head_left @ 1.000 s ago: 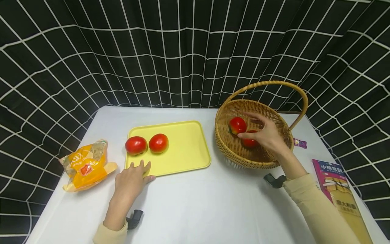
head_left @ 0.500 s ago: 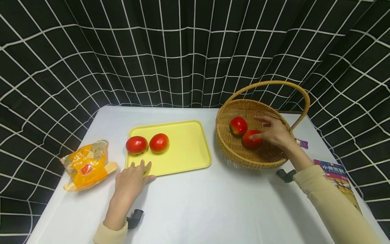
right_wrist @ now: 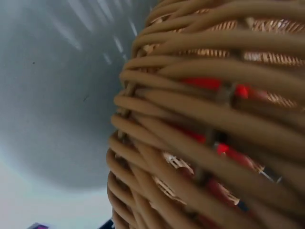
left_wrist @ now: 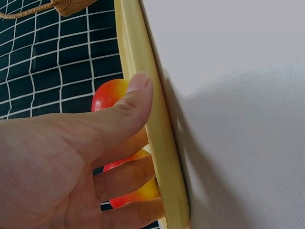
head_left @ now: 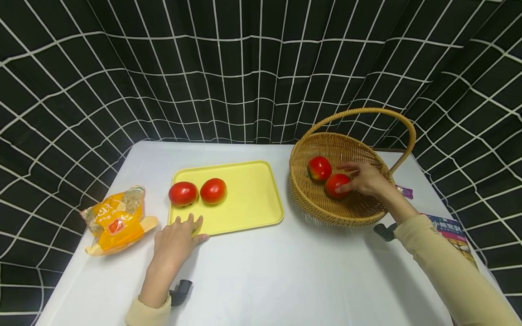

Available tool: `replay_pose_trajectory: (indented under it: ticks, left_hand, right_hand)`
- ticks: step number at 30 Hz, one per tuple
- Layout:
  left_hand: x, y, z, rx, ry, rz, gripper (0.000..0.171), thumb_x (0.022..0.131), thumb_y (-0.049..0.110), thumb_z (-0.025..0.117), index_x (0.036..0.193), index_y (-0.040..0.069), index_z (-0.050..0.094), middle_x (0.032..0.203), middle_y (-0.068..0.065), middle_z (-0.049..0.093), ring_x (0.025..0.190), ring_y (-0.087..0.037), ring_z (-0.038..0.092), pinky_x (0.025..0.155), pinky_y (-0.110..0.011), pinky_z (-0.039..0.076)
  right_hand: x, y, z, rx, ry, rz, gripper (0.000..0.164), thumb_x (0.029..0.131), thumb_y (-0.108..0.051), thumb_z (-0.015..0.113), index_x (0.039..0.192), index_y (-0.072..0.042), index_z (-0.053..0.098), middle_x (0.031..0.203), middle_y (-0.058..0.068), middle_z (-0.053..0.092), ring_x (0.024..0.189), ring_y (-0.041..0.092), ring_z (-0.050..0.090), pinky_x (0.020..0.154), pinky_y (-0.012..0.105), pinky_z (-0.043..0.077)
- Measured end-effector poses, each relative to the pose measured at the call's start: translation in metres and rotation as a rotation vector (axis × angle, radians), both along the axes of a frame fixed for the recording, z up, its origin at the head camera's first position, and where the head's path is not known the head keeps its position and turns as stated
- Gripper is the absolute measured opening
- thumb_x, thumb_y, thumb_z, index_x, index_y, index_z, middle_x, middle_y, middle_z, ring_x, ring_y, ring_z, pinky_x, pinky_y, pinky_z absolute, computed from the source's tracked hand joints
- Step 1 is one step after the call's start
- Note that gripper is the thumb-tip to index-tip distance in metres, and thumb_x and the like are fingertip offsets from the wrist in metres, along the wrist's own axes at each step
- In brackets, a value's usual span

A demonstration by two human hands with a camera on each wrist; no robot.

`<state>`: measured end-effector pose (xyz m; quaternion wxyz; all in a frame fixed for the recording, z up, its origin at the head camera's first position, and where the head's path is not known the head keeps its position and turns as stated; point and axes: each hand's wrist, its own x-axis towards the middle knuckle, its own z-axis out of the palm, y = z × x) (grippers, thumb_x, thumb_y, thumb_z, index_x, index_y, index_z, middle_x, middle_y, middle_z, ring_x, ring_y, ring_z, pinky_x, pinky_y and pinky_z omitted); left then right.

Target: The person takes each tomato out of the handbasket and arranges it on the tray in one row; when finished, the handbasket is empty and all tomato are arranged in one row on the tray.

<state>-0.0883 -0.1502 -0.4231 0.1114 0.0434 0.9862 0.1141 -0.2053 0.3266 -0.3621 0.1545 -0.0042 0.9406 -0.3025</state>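
Note:
Two red tomatoes point(head_left: 183, 194) with yellowish undersides lie at the left end of a yellow tray point(head_left: 253, 194). My left hand point(head_left: 175, 240) rests at the tray's near-left edge, fingers spread over the rim; in the left wrist view its thumb point(left_wrist: 128, 105) lies along the outer side. Two more tomatoes sit inside a wicker basket point(head_left: 310, 208) on the right. My right hand point(head_left: 367, 179) reaches into it, thumb over the nearer tomato point(head_left: 335, 184) and fingers at its far right side. Whether they touch it is unclear. The right wrist view shows mostly blurred wicker point(right_wrist: 190, 109).
An orange-and-clear food bag point(head_left: 116, 222) lies left of the tray. The basket's tall handle point(head_left: 367, 111) arches above the right hand. Behind the right forearm are a small purple packet point(head_left: 405, 192) and a printed package point(head_left: 452, 231). A black grid-patterned curtain point(head_left: 244, 68) surrounds the table.
My right hand has moved right, away from the farther tomato, then lowered toward the nearer one, its fingers drawing in closer. The left hand stays put.

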Motion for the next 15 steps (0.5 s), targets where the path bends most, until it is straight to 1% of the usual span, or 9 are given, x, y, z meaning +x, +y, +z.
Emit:
replay_pose_trajectory:
  ticks: [3, 9, 15]
  left_hand:
    - [0.0001, -0.0001, 0.0003, 0.002, 0.0, 0.003, 0.065, 0.094, 0.04, 0.079, 0.15, 0.012, 0.061, 0.154, -0.027, 0.056, 0.129, -0.062, 0.058, 0.092, -0.069, 0.055]
    - [0.0004, 0.0, -0.0002, 0.004, 0.004, -0.003, 0.064, 0.094, 0.039, 0.078, 0.15, 0.012, 0.061, 0.153, -0.027, 0.056, 0.128, -0.062, 0.058, 0.091, -0.069, 0.055]
    - [0.0006, 0.0, 0.0003, 0.001, 0.014, -0.005, 0.064, 0.093, 0.039, 0.079, 0.149, 0.012, 0.062, 0.152, -0.028, 0.057, 0.126, -0.062, 0.059, 0.088, -0.067, 0.056]
  right_hand:
    - [-0.0015, 0.0008, -0.001, 0.01, 0.003, 0.026, 0.078, 0.085, -0.016, 0.09, 0.15, 0.004, 0.052, 0.151, 0.04, 0.048, 0.133, 0.058, 0.053, 0.108, 0.065, 0.05]
    - [-0.003, 0.0041, -0.0037, 0.04, 0.008, 0.071, 0.076, 0.082, -0.014, 0.092, 0.146, 0.007, 0.055, 0.147, 0.04, 0.053, 0.129, 0.057, 0.058, 0.105, 0.063, 0.052]
    - [-0.0039, 0.0061, -0.007, 0.045, 0.021, 0.085, 0.075, 0.081, -0.013, 0.092, 0.144, 0.007, 0.057, 0.145, 0.04, 0.055, 0.127, 0.057, 0.059, 0.104, 0.062, 0.053]
